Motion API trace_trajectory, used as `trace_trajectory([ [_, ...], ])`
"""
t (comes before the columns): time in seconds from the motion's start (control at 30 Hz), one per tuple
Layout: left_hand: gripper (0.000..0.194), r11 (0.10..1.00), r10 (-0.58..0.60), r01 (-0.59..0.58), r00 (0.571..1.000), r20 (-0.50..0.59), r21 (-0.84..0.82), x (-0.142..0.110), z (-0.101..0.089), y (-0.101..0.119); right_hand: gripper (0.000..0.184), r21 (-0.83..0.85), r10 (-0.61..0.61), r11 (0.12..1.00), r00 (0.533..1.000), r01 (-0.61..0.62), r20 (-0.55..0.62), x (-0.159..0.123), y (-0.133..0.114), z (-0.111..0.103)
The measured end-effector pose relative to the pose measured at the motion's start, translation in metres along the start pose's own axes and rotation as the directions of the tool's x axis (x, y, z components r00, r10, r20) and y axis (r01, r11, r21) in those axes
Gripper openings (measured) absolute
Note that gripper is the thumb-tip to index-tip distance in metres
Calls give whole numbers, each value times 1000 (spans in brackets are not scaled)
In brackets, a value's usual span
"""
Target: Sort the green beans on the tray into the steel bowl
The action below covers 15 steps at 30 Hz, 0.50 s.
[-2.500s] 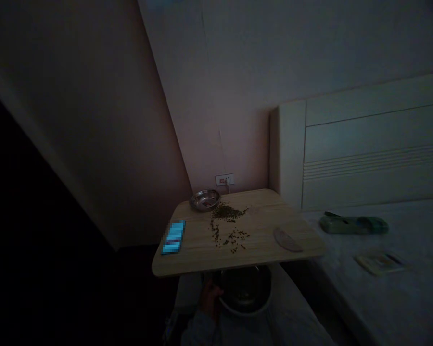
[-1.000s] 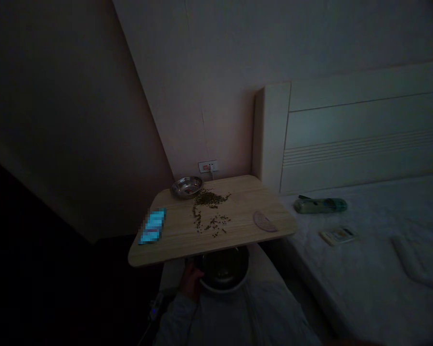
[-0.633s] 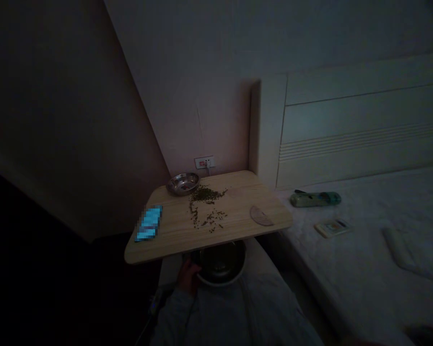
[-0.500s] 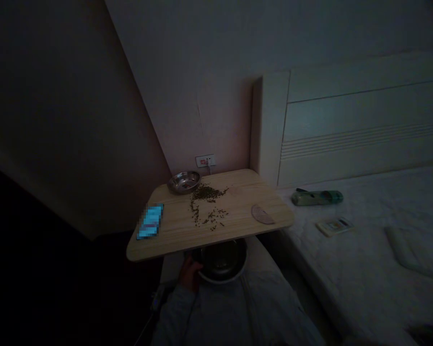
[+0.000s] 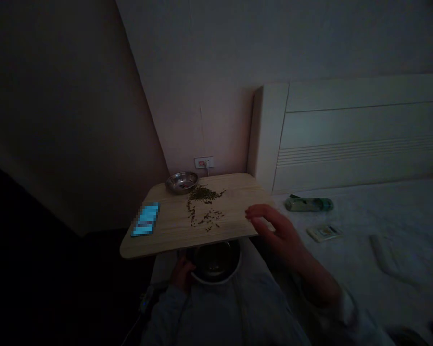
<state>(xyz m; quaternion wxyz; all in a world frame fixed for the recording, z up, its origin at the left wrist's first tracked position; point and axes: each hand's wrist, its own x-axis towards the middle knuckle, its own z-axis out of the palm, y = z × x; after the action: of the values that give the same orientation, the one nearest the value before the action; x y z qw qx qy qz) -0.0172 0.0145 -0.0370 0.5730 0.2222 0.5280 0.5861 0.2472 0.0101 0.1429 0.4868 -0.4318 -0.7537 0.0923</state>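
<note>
At eleven o'clock on the desk (image 5: 166, 241) sits a shiny bowl (image 5: 172, 187), with a little mark or shine inside; I can't tell which. Just beside it, near twelve, is a heap of tiny dark green bits (image 5: 203, 194), and more of them lie loose toward six. A phone (image 5: 146, 219) with a bright blue screen lies flat at nine. Below the desk's near edge, at six, is a dark bowl (image 5: 216, 282); it is too dim to tell what's in it. The left hand (image 5: 181, 273) grips its side at eight o'clock. The right hand (image 5: 283, 235) hangs at three, fingers bent; I can't tell if it pinches anything.
</note>
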Motion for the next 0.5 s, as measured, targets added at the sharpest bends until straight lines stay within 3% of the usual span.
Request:
trace_trajectory([
  [0.1,27,999,24,-24,999,27,-33,1,-1,-3,33,-265,167,952,986,-155,23,-8,74,43],
  [0.2,22,999,46,-46,999,9,1,1,-3,-3,35,-425,206,894,972,-141,110,-33,114,68],
  [0.4,16,998,18,-16,999,-38,66,0,-4,3,34,-355,80,934,992,-38,102,-68,126,61],
  [0.5,19,996,17,-11,997,-71,87,0,-3,6,37,-230,100,969,993,-84,59,-69,130,53],
])
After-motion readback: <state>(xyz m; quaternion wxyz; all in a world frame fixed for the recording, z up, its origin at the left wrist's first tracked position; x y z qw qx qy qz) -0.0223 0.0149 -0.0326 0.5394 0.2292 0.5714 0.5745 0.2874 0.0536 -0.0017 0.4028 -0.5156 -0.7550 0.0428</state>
